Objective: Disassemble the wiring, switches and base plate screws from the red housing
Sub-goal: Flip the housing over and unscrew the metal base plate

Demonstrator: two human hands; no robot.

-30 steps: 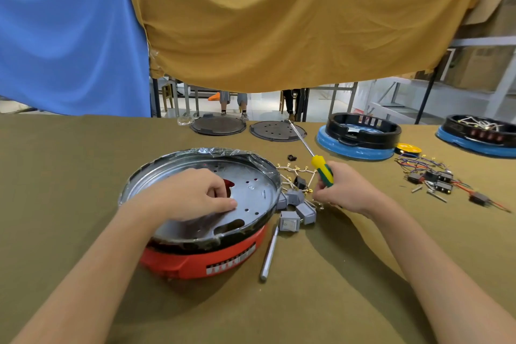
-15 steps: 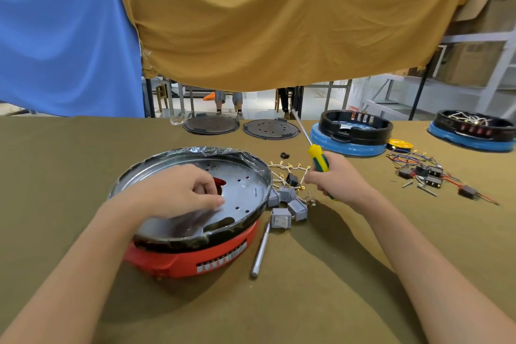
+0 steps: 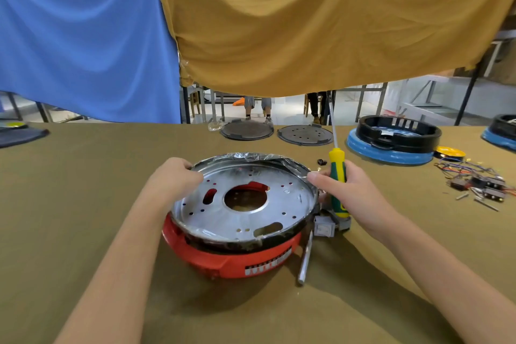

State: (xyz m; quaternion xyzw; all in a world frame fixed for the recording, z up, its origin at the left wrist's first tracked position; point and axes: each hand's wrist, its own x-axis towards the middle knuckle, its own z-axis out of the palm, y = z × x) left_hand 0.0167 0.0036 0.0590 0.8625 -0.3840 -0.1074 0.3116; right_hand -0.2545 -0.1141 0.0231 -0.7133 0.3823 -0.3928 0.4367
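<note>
The red housing (image 3: 231,258) sits upside down in the middle of the table, with a round silver base plate (image 3: 245,220) on top, its rim wrapped in clear film. My left hand (image 3: 174,176) grips the plate's far left rim. My right hand (image 3: 349,190) holds a yellow-green screwdriver (image 3: 337,170), shaft pointing up, and its thumb touches the plate's right rim. Grey switches (image 3: 324,229) lie right of the housing, partly hidden by my right hand.
A metal rod (image 3: 305,260) lies by the housing's right side. Two dark round plates (image 3: 247,131) and a black-and-blue housing (image 3: 396,139) stand at the back. Loose wires and switches (image 3: 480,184) lie at the right. Blue and mustard cloths hang behind.
My left hand left the plate's middle and took its far left rim. My right hand carried the screwdriver over to the plate's right rim. The view shifted, so the housing appears further right.
</note>
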